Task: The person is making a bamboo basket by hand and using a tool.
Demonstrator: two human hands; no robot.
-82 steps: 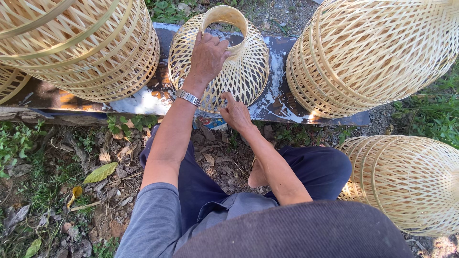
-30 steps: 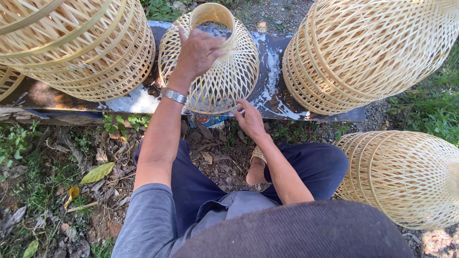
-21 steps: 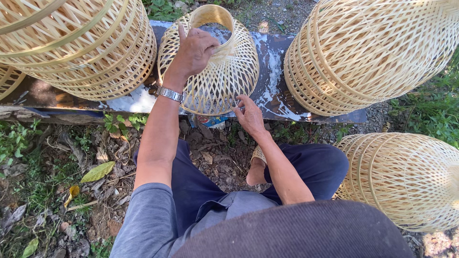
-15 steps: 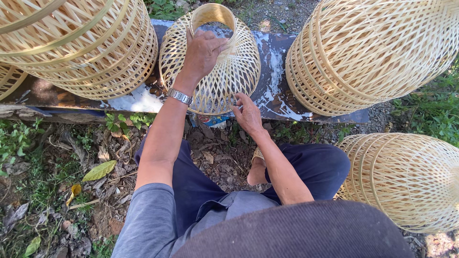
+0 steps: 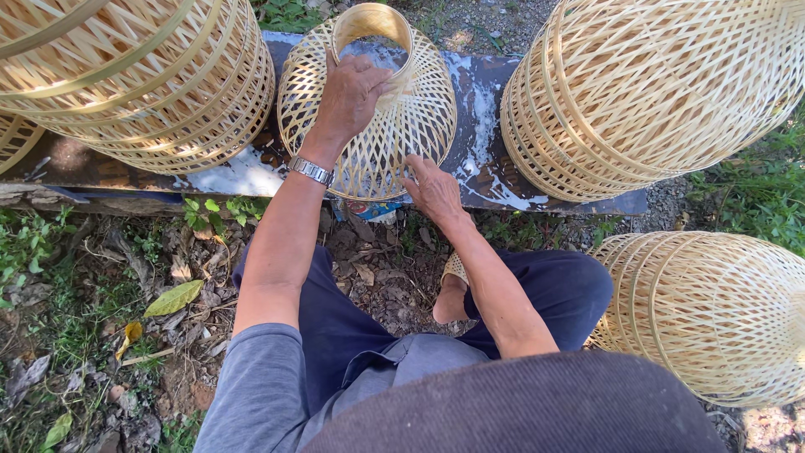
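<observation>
Since a moment ago, left hand (image 5: 348,92) stays clamped on the basket (image 5: 369,126) rim at top centre, on the surface (image 5: 486,101); right hand (image 5: 432,189), fingers apart, steadies its base. Judging, weaving continues; turning follows.

pale straw lattice-woven basket (image 5: 369,126), dark white-smeared board (image 5: 490,109), navy trousers (image 5: 335,327)
</observation>
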